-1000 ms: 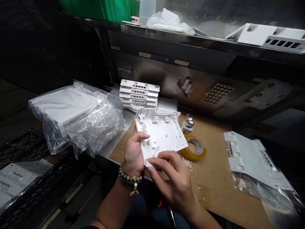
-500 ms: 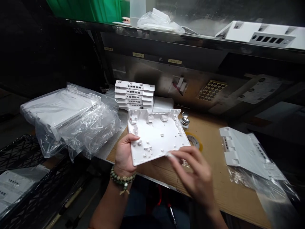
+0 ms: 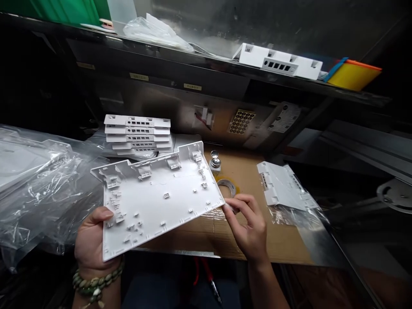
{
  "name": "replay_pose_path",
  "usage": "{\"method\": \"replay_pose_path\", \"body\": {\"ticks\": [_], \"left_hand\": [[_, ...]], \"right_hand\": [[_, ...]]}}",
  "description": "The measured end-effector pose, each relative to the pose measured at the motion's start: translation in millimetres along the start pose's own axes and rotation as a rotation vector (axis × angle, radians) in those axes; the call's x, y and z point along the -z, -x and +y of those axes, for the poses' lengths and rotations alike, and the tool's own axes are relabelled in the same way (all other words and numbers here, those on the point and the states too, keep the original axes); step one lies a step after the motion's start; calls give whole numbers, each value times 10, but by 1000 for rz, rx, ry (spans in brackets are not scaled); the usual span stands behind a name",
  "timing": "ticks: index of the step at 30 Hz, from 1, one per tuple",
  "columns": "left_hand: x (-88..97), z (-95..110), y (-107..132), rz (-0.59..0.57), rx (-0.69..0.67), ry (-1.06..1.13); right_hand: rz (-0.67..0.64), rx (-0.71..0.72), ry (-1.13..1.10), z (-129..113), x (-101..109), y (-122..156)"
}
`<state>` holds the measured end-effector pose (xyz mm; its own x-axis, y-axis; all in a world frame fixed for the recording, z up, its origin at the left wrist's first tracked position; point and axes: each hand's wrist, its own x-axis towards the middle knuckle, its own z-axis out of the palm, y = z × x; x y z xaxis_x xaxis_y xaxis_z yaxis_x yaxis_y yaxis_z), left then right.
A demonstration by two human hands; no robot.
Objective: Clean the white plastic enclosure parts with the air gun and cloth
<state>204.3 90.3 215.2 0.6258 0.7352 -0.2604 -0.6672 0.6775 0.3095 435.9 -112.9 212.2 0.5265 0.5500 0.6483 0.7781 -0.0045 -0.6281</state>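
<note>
A white plastic housing (image 3: 151, 206), its inner side with clips and posts facing me, is held tilted above the bench. My left hand (image 3: 93, 240) grips its lower left corner, thumb on the inner face and the other fingers beneath. At the right corner of the housing my right hand (image 3: 247, 225) is closed in a pinch, fingertips against the edge. Something small and whitish shows between those fingers, too hidden to name. Behind the housing lies a roll of yellow tape (image 3: 227, 187), beside a small round metal-lidded container (image 3: 215, 163).
Several white housings (image 3: 138, 133) are stacked at the back left. Plastic-bagged housings (image 3: 41, 180) lie at the left, and more white panels (image 3: 280, 184) on plastic at the right. Cardboard (image 3: 257, 240) covers the bench. A shelf (image 3: 219, 64) runs above, bearing another housing (image 3: 277, 62).
The view has shifted right and closer. The housing has come nearer and turned, its right end now higher. My right hand has moved from its lower edge to the right corner.
</note>
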Motion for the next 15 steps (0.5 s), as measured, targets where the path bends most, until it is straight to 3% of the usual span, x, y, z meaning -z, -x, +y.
{"method": "replay_pose_path", "body": {"ticks": [2,4,8,12,15], "left_hand": [[-45,10,47,150,13,-25],[-60,12,72,225,14,-68],[-52,-22,67,140,-18,-156],[-52,-58,72,151,16,-114],[58,-36,75,141,33,-148]], "right_hand": [[68,-1,14,-7,39,-3],[104,9,23,-11,68,-10],[-12,64,30,-6,83,-16],[29,62,48,7,90,22],[-42,114,49,50,95,44]]}}
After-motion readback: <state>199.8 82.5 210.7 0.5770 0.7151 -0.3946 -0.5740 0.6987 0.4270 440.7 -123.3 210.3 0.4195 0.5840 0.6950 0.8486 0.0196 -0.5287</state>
